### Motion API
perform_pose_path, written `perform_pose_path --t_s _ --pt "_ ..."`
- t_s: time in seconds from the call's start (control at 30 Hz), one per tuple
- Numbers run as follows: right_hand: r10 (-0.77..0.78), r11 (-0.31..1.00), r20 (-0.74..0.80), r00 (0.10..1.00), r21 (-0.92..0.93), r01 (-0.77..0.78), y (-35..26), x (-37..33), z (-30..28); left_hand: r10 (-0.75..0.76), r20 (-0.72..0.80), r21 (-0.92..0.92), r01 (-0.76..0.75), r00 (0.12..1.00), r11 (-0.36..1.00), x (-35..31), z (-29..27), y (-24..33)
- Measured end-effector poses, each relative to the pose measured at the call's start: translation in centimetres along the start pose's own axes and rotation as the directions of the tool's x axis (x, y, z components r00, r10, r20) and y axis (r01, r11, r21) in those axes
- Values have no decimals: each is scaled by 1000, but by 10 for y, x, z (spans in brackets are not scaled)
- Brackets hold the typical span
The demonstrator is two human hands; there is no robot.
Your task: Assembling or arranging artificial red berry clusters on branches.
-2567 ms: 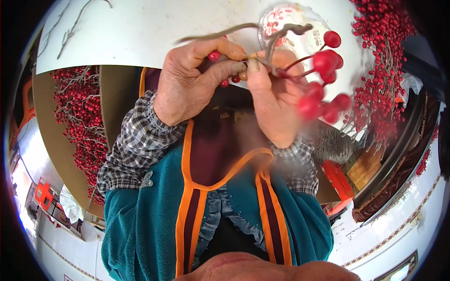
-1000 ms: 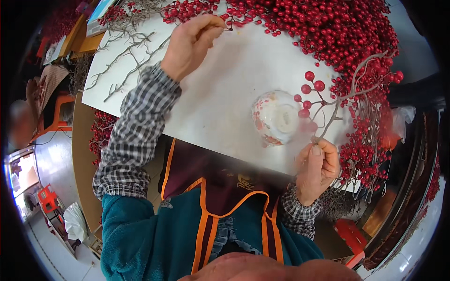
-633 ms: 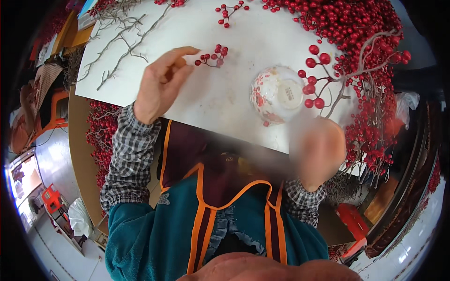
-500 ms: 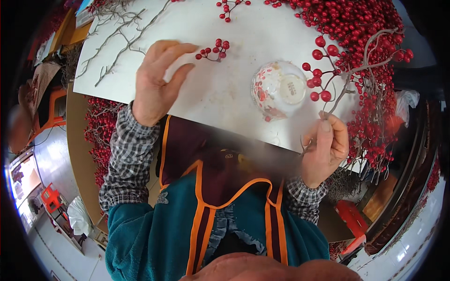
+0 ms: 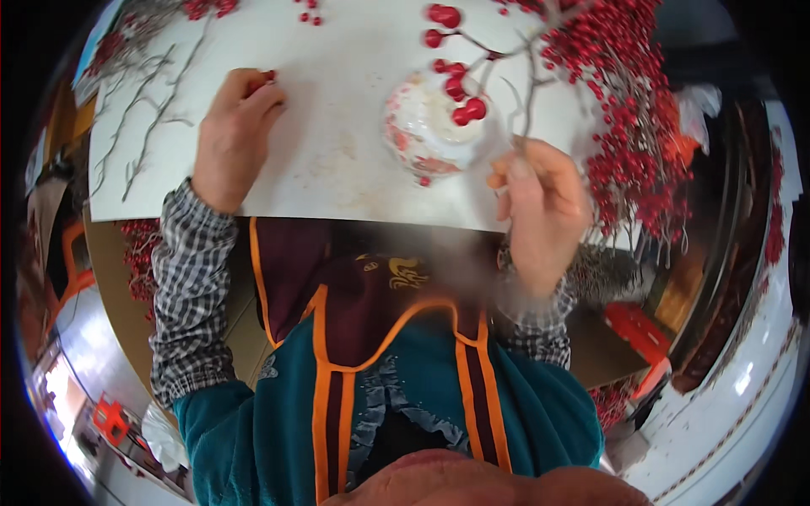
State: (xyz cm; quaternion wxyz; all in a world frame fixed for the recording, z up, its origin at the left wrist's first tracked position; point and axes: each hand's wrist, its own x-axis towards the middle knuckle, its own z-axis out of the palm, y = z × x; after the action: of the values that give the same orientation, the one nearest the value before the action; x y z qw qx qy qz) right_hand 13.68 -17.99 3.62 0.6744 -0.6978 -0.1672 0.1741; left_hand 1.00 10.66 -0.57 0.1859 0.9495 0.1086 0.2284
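Observation:
My left hand (image 5: pixel 234 139) is closed over the white tabletop, its thumb and fingers pinched together. A small red berry sprig (image 5: pixel 270 75) peeks out at the fingertips; the rest of it is hidden by the hand. Between thumb and fingers, my right hand (image 5: pixel 544 202) grips the lower stem of a brown branch (image 5: pixel 529 93). Red berries on that branch (image 5: pixel 456 84) hang over a white bowl (image 5: pixel 407 126) with a red pattern, which appears to stand upside down on the table.
Bare twigs (image 5: pixel 152 126) lie on the table's left side. A big heap of red berry stems (image 5: pixel 620 76) covers the right side and spills over the edge. More berry sprigs (image 5: pixel 310 13) lie at the far edge. Below right is a red stool (image 5: pixel 637 333).
My left hand has closed on the small berry sprig that lay on the table. The right hand still holds the branch, and the whole view has shifted.

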Motion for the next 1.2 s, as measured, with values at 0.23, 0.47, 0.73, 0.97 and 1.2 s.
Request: perform_pose_path --t_s 0.23,0.47,0.73,0.97,1.2 --pt "-192 972 37 981 -132 195 2 10 6 -69 -181 -230 26 981 973 -14 -11 22" --pt "-177 971 251 952 -112 210 -4 2 11 -358 432 -813 530 828 243 -41 -25 100" --pt "-404 776 451 796 -292 559 6 -13 45 -364 505 -862 476 782 -173 -34 -1 117" --pt "-485 724 429 762 -292 625 3 -19 45 -457 399 -915 378 795 -142 -40 2 102" --pt "-499 683 384 777 -378 625 10 -13 35 -545 355 -931 342 760 -129 -36 0 98"
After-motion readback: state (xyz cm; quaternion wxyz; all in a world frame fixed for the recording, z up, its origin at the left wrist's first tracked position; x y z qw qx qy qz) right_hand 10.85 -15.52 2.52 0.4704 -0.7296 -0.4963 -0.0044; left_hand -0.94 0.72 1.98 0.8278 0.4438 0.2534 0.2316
